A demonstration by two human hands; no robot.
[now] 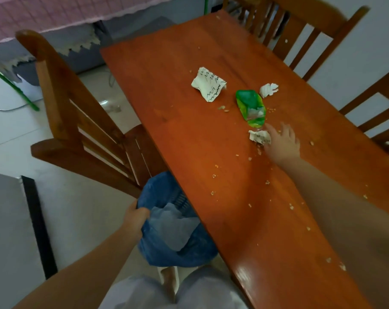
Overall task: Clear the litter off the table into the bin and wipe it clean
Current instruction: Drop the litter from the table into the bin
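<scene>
The right hand [282,141] is stretched out over the bench [189,134], low right of the middle of the frame, with its fingers spread and just touching a small crumpled paper scrap [259,136]; the grip is apart, not yet closed on anything. Just above that scrap lies a green snack wrapper [251,107], with another small paper ball [268,89] at its upper right and a larger creased sheet with squiggly pen lines [208,84] a little to the upper left. Pale crumbs [213,175] are scattered down the wood toward the lower right. The left hand [135,216], at lower centre, has its grip clamped on the rim of the blue-lined bin [178,255], which is held tucked against the near edge of the bench, with a grey crumpled piece already lying inside. All of this litter looks feather-light and soft: the paper should crush easily, so pinching it anywhere in the crumple ought to do, while the wrapper looks glossy and likely slippery, better taken by scrunching it whole than by an edge. The crumbs seem too small to pick singly and would probably go best swept by the side of the palm toward the bin's mouth. No cloth for wiping is in sight.
</scene>
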